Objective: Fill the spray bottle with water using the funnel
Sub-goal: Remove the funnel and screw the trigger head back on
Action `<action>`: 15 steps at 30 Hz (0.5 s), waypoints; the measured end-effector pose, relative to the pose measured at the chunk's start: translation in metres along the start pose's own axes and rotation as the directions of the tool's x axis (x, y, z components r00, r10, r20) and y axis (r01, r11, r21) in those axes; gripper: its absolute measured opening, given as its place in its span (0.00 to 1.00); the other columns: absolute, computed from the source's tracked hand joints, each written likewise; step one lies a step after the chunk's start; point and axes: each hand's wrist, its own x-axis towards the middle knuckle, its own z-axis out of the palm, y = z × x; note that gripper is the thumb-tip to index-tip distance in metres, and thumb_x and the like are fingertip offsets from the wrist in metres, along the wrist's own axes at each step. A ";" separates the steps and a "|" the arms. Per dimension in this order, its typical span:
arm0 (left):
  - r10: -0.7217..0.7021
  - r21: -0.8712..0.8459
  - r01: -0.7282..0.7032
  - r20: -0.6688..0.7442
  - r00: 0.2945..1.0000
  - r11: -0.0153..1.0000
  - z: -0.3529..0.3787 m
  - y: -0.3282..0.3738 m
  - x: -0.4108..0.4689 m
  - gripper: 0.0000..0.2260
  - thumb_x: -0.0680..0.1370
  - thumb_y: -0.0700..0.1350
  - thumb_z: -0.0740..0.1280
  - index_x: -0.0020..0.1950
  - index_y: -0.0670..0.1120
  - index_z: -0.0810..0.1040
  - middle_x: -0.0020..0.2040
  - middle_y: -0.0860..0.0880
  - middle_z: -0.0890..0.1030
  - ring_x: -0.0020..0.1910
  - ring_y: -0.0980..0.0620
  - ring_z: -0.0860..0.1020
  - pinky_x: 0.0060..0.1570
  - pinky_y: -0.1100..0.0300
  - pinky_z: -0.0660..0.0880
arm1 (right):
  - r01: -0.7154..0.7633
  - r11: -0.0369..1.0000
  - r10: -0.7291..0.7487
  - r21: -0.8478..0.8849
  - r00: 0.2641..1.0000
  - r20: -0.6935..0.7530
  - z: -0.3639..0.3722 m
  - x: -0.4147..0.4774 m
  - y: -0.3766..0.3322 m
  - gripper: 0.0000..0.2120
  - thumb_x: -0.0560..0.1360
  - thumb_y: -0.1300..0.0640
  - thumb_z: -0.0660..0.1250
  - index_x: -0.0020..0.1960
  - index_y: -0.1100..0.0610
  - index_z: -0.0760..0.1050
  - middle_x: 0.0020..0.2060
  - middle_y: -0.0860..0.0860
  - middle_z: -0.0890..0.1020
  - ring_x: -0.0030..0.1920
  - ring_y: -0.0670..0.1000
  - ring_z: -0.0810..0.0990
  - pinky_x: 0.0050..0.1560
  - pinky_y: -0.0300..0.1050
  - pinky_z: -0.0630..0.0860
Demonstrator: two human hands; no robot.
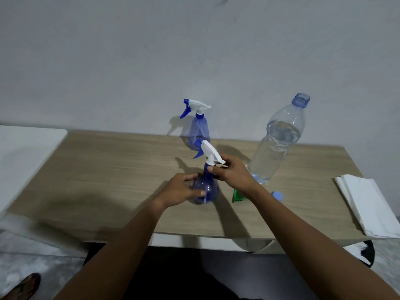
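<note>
- While it stands upright on the wooden table (104, 169), the nearer spray bottle (208, 192) sits at the middle of the scene, a little toward the near edge, with both hands on it.
- The left hand (179, 189) wraps round the bottle's round blue body from the left, fingers curled behind it and thumb across the near side.
- The right hand (232, 173) pinches the neck just under the white trigger head (211, 153), which is tilted and points far and left.
- A second spray bottle (198, 131), same blue body and white head, stands farther back, close to the grey wall (129, 61).
- To the right stands a large clear water bottle (276, 141), uncapped and filled to about two thirds.
- The green funnel (237, 197) lies on the table just right of the held bottle, mostly hidden behind the right wrist.
- A pale blue cap (277, 195) rests just beside the right forearm, near the big bottle's base.
- White paper napkins (368, 204) are stacked at the table's right end.
- A white surface (26, 152) adjoins the table on the left.
- A sandalled foot (23, 286) shows on the floor at near left.
</note>
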 end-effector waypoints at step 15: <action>0.093 0.053 -0.081 -0.295 0.951 0.995 0.036 0.010 0.081 0.26 0.61 0.44 0.78 0.54 0.67 0.79 0.47 0.55 0.87 0.46 0.52 0.86 0.52 0.48 0.82 | -0.036 0.997 0.011 -0.063 0.932 -0.362 -0.017 0.048 0.032 0.20 0.71 0.59 0.77 0.63 0.60 0.80 0.54 0.53 0.86 0.57 0.56 0.83 0.61 0.61 0.80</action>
